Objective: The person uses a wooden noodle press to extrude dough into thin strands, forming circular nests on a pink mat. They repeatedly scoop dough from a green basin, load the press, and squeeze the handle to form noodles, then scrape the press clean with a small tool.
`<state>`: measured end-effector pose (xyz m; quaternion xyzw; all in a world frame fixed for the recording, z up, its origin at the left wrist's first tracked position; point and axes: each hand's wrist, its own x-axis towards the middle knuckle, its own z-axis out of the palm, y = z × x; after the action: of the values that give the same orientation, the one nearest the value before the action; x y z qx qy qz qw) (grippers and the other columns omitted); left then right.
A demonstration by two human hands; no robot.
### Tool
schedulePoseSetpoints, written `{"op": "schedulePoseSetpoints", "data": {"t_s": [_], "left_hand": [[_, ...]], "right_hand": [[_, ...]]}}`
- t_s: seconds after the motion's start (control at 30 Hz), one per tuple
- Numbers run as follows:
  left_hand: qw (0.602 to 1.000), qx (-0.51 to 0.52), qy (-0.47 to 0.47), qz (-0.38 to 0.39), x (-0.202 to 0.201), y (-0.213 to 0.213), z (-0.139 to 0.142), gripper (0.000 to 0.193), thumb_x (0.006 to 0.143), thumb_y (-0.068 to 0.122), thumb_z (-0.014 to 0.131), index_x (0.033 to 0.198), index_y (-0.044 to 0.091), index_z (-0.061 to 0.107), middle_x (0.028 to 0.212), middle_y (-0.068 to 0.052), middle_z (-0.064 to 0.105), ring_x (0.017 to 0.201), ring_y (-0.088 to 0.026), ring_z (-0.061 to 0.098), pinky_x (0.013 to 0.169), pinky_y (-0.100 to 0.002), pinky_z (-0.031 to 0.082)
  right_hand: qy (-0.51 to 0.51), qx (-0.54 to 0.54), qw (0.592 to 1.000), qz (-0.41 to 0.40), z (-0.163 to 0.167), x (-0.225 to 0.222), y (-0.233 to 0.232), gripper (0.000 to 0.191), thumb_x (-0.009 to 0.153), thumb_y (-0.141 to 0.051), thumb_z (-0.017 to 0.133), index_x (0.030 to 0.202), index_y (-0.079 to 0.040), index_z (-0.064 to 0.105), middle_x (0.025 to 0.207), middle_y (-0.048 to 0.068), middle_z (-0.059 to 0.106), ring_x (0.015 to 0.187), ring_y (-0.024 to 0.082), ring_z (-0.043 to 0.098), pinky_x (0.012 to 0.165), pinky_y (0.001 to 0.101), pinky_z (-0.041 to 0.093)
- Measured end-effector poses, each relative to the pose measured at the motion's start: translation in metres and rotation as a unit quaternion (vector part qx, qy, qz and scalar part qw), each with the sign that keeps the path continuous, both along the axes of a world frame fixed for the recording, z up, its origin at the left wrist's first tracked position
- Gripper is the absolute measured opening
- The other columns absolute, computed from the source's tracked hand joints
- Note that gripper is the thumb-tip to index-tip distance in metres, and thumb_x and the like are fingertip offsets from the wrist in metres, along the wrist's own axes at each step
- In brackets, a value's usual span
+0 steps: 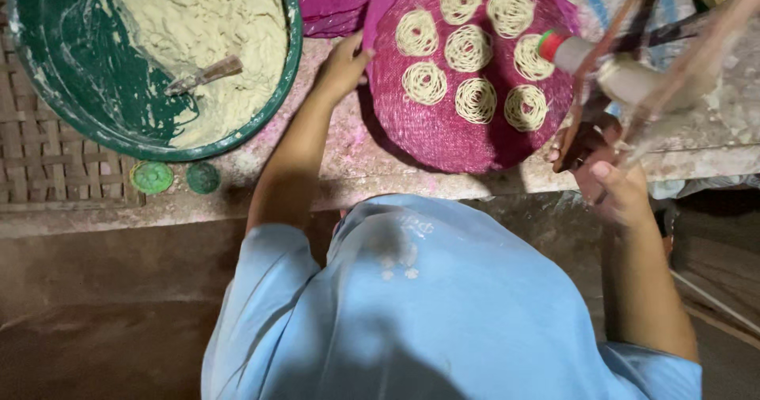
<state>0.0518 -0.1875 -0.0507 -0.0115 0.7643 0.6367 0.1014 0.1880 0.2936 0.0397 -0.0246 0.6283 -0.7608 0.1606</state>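
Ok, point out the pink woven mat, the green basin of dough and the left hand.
pink woven mat [455, 135], head view, bare weave near its front edge
green basin [95, 91], head view, bare inner wall
left hand [342, 68], head view, back of the hand

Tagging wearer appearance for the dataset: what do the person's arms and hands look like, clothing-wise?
Both arms are bare from the upper arm down. Short, loose light blue sleeves end above the elbows, part of a light blue top with a small pale pattern on the front. The left hand and right hand wear no gloves; no rings, bangles or watch are visible, though the right hand is partly blurred.
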Motion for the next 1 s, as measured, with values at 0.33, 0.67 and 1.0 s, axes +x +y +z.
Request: {"op": "schedulePoseSetpoints", "data": {"t_s": [0.33,0.67,1.0], "left_hand": [[0.774,0.613,0.076,-0.14,0.003,0.056,0.05,0.077,0.109,0.056,0.058,0.161,0.003,0.035,0.144,-0.02,0.054,0.139,-0.035,0.048,0.124,-0.05,0.033],[0.646,0.75,0.096,-0.106,0.01,0.099,0.074,0.032,0.102,0.036,0.054,0.12,0.01,0.055,0.106,-0.004,0.058,0.109,-0.021,0.058,0.117,-0.043,0.043],[0.621,0.769,0.091,-0.122,0.003,0.083,0.042,0.022,0.102,0.034,0.045,0.105,0.015,0.055,0.098,0.001,0.054,0.1,-0.016,0.055,0.104,-0.036,0.044]], "right_hand": [[-0.145,0.103,0.93,0.322,0.028,-0.035,-0.073,0.11,0.078,-0.089,0.047,0.141,0.002,0.047,0.113,0.018,0.069,0.101,0.027,0.07,0.089,0.0425,0.057],[-0.164,0.262,0.883,0.353,0.059,-0.065,-0.07,0.088,0.094,-0.075,0.03,0.118,0.002,0.064,0.102,0.015,0.072,0.093,0.021,0.068,0.085,0.0368,0.054],[-0.093,0.427,0.845,0.309,0.043,-0.051,-0.1,0.084,0.104,-0.067,0.022,0.096,-0.004,0.077,0.067,0.014,0.055,0.063,0.023,0.051,0.06,0.0396,0.043]]}}
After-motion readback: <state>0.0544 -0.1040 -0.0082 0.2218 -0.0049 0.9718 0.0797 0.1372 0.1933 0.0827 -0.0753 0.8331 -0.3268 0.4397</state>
